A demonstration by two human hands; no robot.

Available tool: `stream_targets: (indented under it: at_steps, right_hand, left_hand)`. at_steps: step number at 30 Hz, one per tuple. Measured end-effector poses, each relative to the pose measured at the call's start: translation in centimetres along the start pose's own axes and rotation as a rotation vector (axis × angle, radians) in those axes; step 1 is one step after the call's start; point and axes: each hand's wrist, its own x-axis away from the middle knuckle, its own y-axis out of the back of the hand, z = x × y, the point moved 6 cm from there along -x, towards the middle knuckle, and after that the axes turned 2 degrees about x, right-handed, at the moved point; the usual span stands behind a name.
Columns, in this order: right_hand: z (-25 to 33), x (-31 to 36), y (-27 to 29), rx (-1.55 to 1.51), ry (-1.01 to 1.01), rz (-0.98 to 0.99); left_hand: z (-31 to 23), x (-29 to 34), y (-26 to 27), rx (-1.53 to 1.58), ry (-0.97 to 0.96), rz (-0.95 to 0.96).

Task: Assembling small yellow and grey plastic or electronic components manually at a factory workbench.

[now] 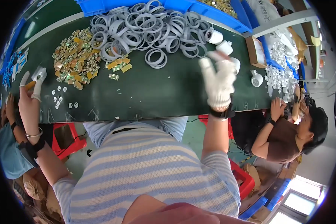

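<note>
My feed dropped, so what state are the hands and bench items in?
Left hand in white finger cots: pinching a small orange piece.
Right hand in white knit glove: open, partly blurred.
Grey plastic rings: heaped, overlapping.
Green-and-gold circuit boards: mostly heaped.
Small white round discs: scattered flat.
White cylindrical plastic housings: clustered.

Between our left hand and right hand we could pass over the near table — small white discs lie leftward — but rings and circuit boards, in 2 piles, block us beyond.
</note>
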Motion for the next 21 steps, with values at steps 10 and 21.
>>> stream_targets:
  at_steps: [10, 21]
  right_hand:
    - [-10.9, 0.1, 1.8, -0.21, -0.219, 0.389]
    - [9.5, 2.0, -5.2, -0.662, 0.427, 0.403]
  left_hand:
    - [-11.2, 9.5, -13.5, 0.711, -0.186, 0.496]
    - [-17.4, 14.3, -18.6, 1.212, 0.241, 1.29]
